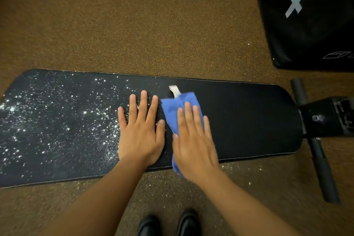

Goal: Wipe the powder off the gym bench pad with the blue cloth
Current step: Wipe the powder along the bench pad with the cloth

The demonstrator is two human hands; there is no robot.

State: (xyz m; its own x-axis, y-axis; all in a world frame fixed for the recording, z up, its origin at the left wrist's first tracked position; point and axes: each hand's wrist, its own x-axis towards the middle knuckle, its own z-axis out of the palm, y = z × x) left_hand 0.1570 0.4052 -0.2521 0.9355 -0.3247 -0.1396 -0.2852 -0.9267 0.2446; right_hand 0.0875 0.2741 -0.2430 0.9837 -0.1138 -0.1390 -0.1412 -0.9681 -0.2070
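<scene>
Gym bench pad (239,120), seen from above, lying crosswise before the person. White powder (57,120) is scattered over its left half and stops about where the hands are; the right half shows dark and clean. The blue cloth (172,109) lies folded on the pad near its middle, a white tag (174,90) poking out at the far end and its near end hanging over the pad's front edge. The right hand (193,140) presses flat on the cloth, fingers straight and close together. The left hand (141,132) rests flat on the bare pad just beside the cloth, fingers straight and slightly spread, its outer edge touching the powder.

Risks, as judged: a stroke toward the near edge would push powder onto the speckled floor (134,25), where a little already lies; the left palm may smear or pick up grains; the cloth could bunch under the palm.

Obscured: the right hand is blurred; the pad's left end is cut off; the bench frame (325,120) at the right is dim; a black box (310,21) and shoes (168,224) are only partly visible.
</scene>
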